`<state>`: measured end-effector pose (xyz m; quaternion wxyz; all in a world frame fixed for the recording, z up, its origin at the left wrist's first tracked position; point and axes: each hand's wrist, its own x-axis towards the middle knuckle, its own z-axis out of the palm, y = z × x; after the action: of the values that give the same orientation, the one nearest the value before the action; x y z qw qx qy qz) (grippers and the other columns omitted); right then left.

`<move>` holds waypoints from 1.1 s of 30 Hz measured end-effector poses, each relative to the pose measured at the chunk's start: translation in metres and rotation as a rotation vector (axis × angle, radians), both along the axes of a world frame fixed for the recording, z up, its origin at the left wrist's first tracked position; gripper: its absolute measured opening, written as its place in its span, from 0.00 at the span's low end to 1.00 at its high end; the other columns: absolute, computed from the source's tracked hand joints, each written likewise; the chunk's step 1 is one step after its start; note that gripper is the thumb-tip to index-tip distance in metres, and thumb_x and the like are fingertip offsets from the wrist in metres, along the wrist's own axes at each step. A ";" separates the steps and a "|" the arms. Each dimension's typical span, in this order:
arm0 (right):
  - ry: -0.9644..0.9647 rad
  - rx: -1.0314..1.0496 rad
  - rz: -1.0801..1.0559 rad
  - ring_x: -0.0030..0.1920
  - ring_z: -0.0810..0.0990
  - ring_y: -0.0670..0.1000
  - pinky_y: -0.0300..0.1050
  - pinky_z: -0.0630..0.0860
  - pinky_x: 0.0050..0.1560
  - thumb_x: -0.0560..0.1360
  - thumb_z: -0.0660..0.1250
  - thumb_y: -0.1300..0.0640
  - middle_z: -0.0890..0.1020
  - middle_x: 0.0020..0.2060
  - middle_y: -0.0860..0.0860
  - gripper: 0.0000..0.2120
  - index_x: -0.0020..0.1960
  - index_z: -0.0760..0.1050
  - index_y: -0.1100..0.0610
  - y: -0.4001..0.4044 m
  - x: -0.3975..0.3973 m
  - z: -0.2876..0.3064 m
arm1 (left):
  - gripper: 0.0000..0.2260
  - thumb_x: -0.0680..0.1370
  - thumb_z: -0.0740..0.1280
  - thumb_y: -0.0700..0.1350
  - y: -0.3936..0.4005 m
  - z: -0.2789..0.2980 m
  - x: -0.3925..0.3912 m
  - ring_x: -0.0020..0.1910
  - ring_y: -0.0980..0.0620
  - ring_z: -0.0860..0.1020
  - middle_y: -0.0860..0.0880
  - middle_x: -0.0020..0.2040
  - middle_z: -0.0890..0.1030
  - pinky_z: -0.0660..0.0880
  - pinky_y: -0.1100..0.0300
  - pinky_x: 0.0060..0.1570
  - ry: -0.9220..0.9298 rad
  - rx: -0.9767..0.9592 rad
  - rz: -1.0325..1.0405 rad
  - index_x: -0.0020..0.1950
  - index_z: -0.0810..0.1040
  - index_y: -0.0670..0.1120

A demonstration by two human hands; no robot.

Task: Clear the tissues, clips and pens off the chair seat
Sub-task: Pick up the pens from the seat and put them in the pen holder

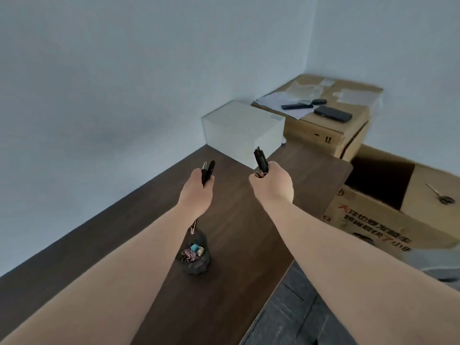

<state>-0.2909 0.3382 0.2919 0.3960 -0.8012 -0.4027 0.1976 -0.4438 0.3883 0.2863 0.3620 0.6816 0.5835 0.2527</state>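
Note:
My left hand (pixel 196 192) is closed around a bunch of dark pens (pixel 207 171), whose tips stick out above and below the fist. My right hand (pixel 272 184) grips a second bunch of dark pens (pixel 260 160), pointing up and away. Both hands are held over the dark wooden table (pixel 149 227). Under my left forearm, a black mesh cup (pixel 195 255) stands on the table with several coloured binder clips inside. The chair seat and any tissues are out of view.
A white box (pixel 242 131) sits at the table's far end against the wall. Behind it a closed cardboard box (pixel 323 115) carries papers and dark devices. An open cardboard box (pixel 388 192) stands right of the table. Grey floor shows at the lower right.

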 end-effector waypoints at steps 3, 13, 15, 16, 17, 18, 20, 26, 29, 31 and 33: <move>0.056 0.004 0.097 0.35 0.73 0.55 0.42 0.67 0.33 0.74 0.62 0.57 0.74 0.38 0.53 0.11 0.34 0.64 0.52 0.018 -0.057 -0.008 | 0.10 0.82 0.56 0.48 0.003 -0.011 -0.043 0.32 0.51 0.69 0.44 0.40 0.73 0.66 0.57 0.33 -0.081 -0.008 0.120 0.53 0.67 0.41; 0.325 0.012 0.137 0.29 0.68 0.47 0.41 0.67 0.32 0.74 0.62 0.60 0.70 0.29 0.48 0.14 0.32 0.63 0.52 0.037 -0.141 -0.058 | 0.12 0.82 0.56 0.48 0.002 -0.063 -0.080 0.32 0.53 0.68 0.47 0.38 0.72 0.67 0.59 0.33 -0.271 -0.071 0.298 0.56 0.68 0.40; 0.352 0.008 0.123 0.29 0.69 0.47 0.41 0.67 0.31 0.74 0.63 0.60 0.70 0.29 0.48 0.15 0.32 0.63 0.52 0.038 -0.146 -0.065 | 0.12 0.82 0.56 0.49 0.003 -0.070 -0.077 0.33 0.52 0.69 0.48 0.38 0.71 0.67 0.58 0.35 -0.306 -0.084 0.309 0.56 0.68 0.40; 0.361 0.005 0.114 0.29 0.69 0.47 0.41 0.67 0.31 0.74 0.63 0.61 0.70 0.29 0.48 0.15 0.32 0.62 0.53 0.039 -0.147 -0.067 | 0.12 0.82 0.56 0.49 0.004 -0.074 -0.075 0.34 0.52 0.69 0.48 0.38 0.72 0.67 0.58 0.35 -0.320 -0.090 0.315 0.56 0.68 0.40; 0.370 0.008 0.100 0.28 0.68 0.48 0.41 0.66 0.30 0.74 0.63 0.61 0.70 0.28 0.48 0.15 0.32 0.62 0.53 0.041 -0.147 -0.068 | 0.12 0.82 0.56 0.49 0.004 -0.077 -0.073 0.34 0.52 0.69 0.47 0.39 0.72 0.67 0.58 0.36 -0.330 -0.095 0.320 0.56 0.68 0.40; 0.380 0.016 0.083 0.28 0.68 0.48 0.41 0.66 0.31 0.74 0.63 0.61 0.70 0.28 0.48 0.15 0.31 0.62 0.53 0.044 -0.146 -0.067 | 0.12 0.82 0.56 0.49 0.005 -0.079 -0.071 0.35 0.51 0.69 0.47 0.39 0.72 0.67 0.57 0.37 -0.337 -0.098 0.323 0.56 0.68 0.40; 0.399 0.048 0.052 0.28 0.68 0.49 0.43 0.67 0.33 0.73 0.62 0.61 0.69 0.28 0.48 0.15 0.31 0.61 0.53 0.051 -0.144 -0.062 | 0.13 0.82 0.56 0.49 0.007 -0.082 -0.068 0.35 0.51 0.69 0.46 0.39 0.72 0.67 0.56 0.37 -0.346 -0.107 0.325 0.56 0.68 0.40; 0.375 0.087 0.098 0.27 0.67 0.48 0.39 0.68 0.29 0.74 0.62 0.61 0.69 0.28 0.48 0.15 0.31 0.61 0.53 0.061 -0.142 -0.047 | 0.11 0.82 0.56 0.49 0.016 -0.077 -0.068 0.34 0.53 0.69 0.47 0.39 0.72 0.67 0.59 0.35 -0.377 -0.117 0.323 0.55 0.68 0.41; 0.356 0.070 0.143 0.29 0.69 0.45 0.37 0.64 0.28 0.75 0.63 0.60 0.70 0.29 0.47 0.16 0.32 0.62 0.52 0.059 -0.148 -0.054 | 0.08 0.81 0.58 0.48 0.017 -0.079 -0.069 0.39 0.51 0.71 0.48 0.41 0.73 0.69 0.57 0.39 -0.400 -0.127 0.330 0.52 0.68 0.44; 0.354 0.058 0.149 0.30 0.70 0.44 0.36 0.65 0.29 0.76 0.64 0.59 0.71 0.30 0.46 0.15 0.32 0.63 0.52 0.057 -0.152 -0.064 | 0.06 0.80 0.59 0.48 0.014 -0.084 -0.069 0.40 0.50 0.72 0.49 0.40 0.73 0.69 0.56 0.41 -0.428 -0.146 0.341 0.49 0.67 0.46; 0.365 0.040 0.143 0.31 0.71 0.44 0.35 0.66 0.31 0.76 0.64 0.56 0.71 0.31 0.46 0.15 0.33 0.64 0.52 0.054 -0.155 -0.075 | 0.06 0.80 0.60 0.49 0.009 -0.091 -0.070 0.41 0.50 0.74 0.49 0.42 0.75 0.71 0.55 0.43 -0.446 -0.172 0.355 0.48 0.67 0.47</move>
<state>-0.4462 0.3923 0.2170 0.4633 -0.7135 -0.3839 0.3589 -0.5141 0.3977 0.1952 0.4880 0.4633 0.6188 0.4053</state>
